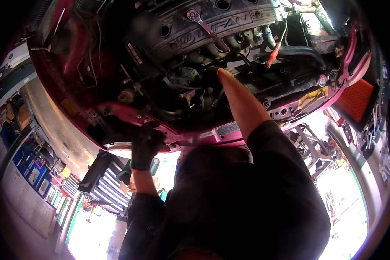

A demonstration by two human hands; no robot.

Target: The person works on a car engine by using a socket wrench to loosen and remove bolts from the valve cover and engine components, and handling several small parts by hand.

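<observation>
My left hand (147, 144), in a dark glove, is at the red front edge (184, 139) of a car's engine bay, its fingers too dark to make out. My right forearm reaches into the bay, and my gloved right hand (213, 73) is mostly hidden among hoses and parts below the engine's cover (182, 24). A ratchet (208, 30) lies on that cover above my right hand. A red-handled tool (274, 55) sits to the right, near a thick black hose (303, 54). The radiator top (290, 91) runs along the front of the bay.
At the left are a workbench with blue trays (30, 164) and a black tool cabinet (91, 177). An orange air filter (353, 99) is at the right, with a metal stand (310, 147) lower down. Bright openings show at both lower sides.
</observation>
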